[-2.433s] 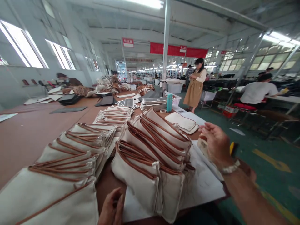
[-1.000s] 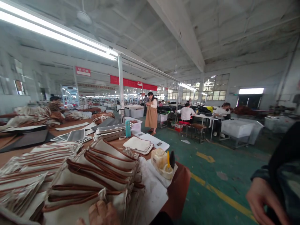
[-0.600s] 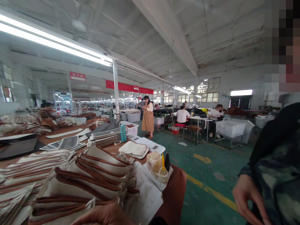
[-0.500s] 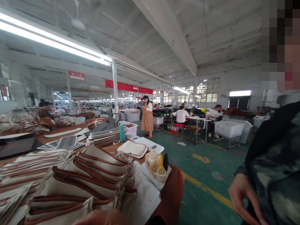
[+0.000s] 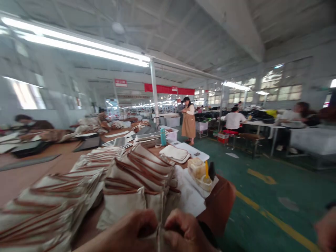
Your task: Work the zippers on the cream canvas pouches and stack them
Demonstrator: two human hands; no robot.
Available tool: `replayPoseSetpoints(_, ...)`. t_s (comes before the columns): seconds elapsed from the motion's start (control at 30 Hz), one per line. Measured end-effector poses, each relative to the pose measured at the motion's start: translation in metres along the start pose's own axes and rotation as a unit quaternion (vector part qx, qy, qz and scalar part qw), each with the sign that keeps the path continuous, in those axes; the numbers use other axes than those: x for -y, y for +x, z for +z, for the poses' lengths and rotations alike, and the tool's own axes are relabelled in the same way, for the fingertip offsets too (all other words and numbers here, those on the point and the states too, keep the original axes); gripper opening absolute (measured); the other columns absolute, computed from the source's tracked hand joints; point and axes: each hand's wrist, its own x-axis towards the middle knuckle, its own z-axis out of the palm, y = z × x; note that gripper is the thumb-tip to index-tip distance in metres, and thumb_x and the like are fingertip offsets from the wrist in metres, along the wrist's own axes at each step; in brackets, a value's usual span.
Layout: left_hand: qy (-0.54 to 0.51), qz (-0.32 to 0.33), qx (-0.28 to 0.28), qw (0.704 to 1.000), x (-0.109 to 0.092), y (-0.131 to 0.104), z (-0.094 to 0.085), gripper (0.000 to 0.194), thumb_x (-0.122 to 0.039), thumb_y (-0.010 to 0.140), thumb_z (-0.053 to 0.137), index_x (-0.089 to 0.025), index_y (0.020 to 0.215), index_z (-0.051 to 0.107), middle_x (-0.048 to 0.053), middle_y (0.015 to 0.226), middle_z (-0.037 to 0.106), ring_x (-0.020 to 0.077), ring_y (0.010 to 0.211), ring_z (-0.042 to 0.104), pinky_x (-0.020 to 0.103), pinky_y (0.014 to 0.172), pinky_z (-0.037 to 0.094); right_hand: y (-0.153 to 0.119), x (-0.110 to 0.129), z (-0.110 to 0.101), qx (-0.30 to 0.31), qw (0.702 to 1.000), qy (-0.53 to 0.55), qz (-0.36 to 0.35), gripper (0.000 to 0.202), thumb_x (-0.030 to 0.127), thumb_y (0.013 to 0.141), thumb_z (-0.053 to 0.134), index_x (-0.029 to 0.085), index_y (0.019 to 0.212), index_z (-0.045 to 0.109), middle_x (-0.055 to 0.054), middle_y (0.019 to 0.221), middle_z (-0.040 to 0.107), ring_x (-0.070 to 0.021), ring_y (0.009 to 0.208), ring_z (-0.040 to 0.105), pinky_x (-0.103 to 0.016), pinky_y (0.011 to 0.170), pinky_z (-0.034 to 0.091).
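Note:
At the bottom of the view, my left hand [image 5: 136, 227] and my right hand [image 5: 183, 231] face each other, fingers closed in a pinch. Between them runs the raised seam of a cream cloth piece [image 5: 159, 229], gripped from both sides. Just beyond my fingers stands a stack of cream cloth pieces with brown edging [image 5: 147, 168]. More of these pieces lie fanned out in a long row [image 5: 52, 206] to the left. The lower parts of both hands are cut off by the frame.
Right of the stack, a glue pot [image 5: 204, 182] with a yellow-handled tool stands on white paper [image 5: 190, 199] near the brown table's corner [image 5: 225, 196]. A turquoise bottle [image 5: 163, 136] stands farther back. Another person's hand [image 5: 327, 227] shows at the right edge; several people work beyond.
The view has turned left, so the table and stack sit farther right. Both my hands now show, pinching the cloth seam; earlier only a blurred hand showed. The nearby person has mostly left the view.

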Motion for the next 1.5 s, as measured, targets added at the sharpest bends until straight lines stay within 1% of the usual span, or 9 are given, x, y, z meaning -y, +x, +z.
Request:
replayPoseSetpoints(0.13,-0.179,0.005,0.033,0.983,0.009,-0.008,0.012,0.040,-0.045,0.068,0.078,-0.015,0.082,0.055,-0.006,0.067,0.034,0.0087,0.061,0.026,0.021,0.052,0.021,-0.011,-0.006,0.000,0.018,0.997,-0.076,0.005,0.023,0.037,0.093,0.055,0.017,0.081,0.058,0.002,0.069,0.053,-0.0129,0.065,0.052,-0.023,0.060,0.040)
replayPoseSetpoints(0.37,-0.362,-0.032,0.024,0.931,0.002,-0.016,0.029,0.046,-0.040,0.059,0.085,-0.013,0.091,0.066,-0.002,0.076,0.057,0.0103,0.066,0.043,0.020,0.060,0.032,-0.017,0.000,-0.006,0.087,0.994,-0.042,0.052,0.023,0.036,0.097,0.049,0.020,0.085,0.060,0.000,0.076,0.058,-0.0142,0.072,0.056,-0.022,0.062,0.043)
replayPoseSetpoints(0.53,-0.361,-0.040,-0.014,0.931,-0.002,-0.016,0.031,0.038,-0.044,0.067,0.080,-0.012,0.085,0.069,-0.001,0.073,0.058,0.0101,0.066,0.043,0.020,0.061,0.032,-0.013,0.013,-0.006,0.108,0.988,-0.108,-0.027,0.021,0.024,0.099,0.041,0.020,0.083,0.054,0.001,0.073,0.057,-0.0129,0.067,0.056,-0.022,0.061,0.042)
replayPoseSetpoints(0.73,-0.338,-0.015,-0.025,0.941,0.007,-0.013,0.031,0.041,-0.049,0.072,0.078,-0.011,0.086,0.071,0.000,0.070,0.058,0.0096,0.062,0.042,0.021,0.061,0.035,-0.004,0.017,-0.003,0.096,0.949,-0.251,-0.168,0.013,0.014,0.096,0.040,0.020,0.092,0.050,-0.001,0.075,0.057,-0.0151,0.064,0.058,-0.025,0.059,0.043)
replayPoseSetpoints(0.83,-0.339,-0.009,-0.019,0.940,0.012,-0.013,0.030,0.048,-0.055,0.071,0.076,-0.010,0.087,0.074,0.002,0.072,0.061,0.0108,0.063,0.045,0.021,0.061,0.037,-0.002,0.007,-0.003,0.085,0.950,-0.249,-0.171,0.011,0.015,0.096,0.042,0.022,0.092,0.049,0.001,0.070,0.053,-0.0128,0.056,0.056,-0.021,0.051,0.043)
replayPoseSetpoints(0.93,-0.347,0.008,-0.011,0.938,0.014,-0.014,0.028,0.050,-0.055,0.070,0.077,-0.010,0.089,0.075,0.003,0.075,0.062,0.0110,0.065,0.045,0.021,0.064,0.038,-0.005,0.002,-0.006,0.066,0.953,-0.242,-0.169,0.011,0.015,0.095,0.044,0.023,0.102,0.049,-0.002,0.081,0.058,-0.0142,0.066,0.062,-0.021,0.059,0.049)
replayPoseSetpoints(1.1,-0.322,0.006,0.004,0.947,0.017,-0.014,0.030,0.050,-0.057,0.073,0.074,-0.011,0.093,0.075,0.001,0.073,0.059,0.0107,0.064,0.041,0.020,0.062,0.036,-0.009,0.007,-0.007,0.076,0.917,-0.305,-0.246,0.023,0.010,0.093,0.044,0.020,0.113,0.047,-0.007,0.086,0.064,-0.0192,0.076,0.066,-0.025,0.064,0.052)
replayPoseSetpoints(1.3,-0.264,0.038,0.034,0.963,0.005,-0.015,0.030,0.045,-0.052,0.081,0.067,-0.010,0.092,0.073,-0.001,0.067,0.048,0.0095,0.060,0.032,0.020,0.054,0.026,-0.003,0.013,-0.002,0.084,0.938,-0.294,-0.160,0.015,0.020,0.097,0.038,0.021,0.088,0.051,-0.002,0.070,0.058,-0.0157,0.057,0.060,-0.025,0.051,0.043)
replayPoseSetpoints(1.5,-0.241,0.005,-0.001,0.971,-0.004,-0.014,0.029,0.029,-0.038,0.084,0.062,-0.011,0.091,0.071,-0.003,0.065,0.042,0.0094,0.060,0.029,0.020,0.053,0.025,-0.005,0.028,-0.018,0.079,0.977,-0.195,-0.022,0.017,0.023,0.098,0.038,0.022,0.094,0.055,-0.001,0.079,0.062,-0.0143,0.069,0.061,-0.023,0.063,0.047)
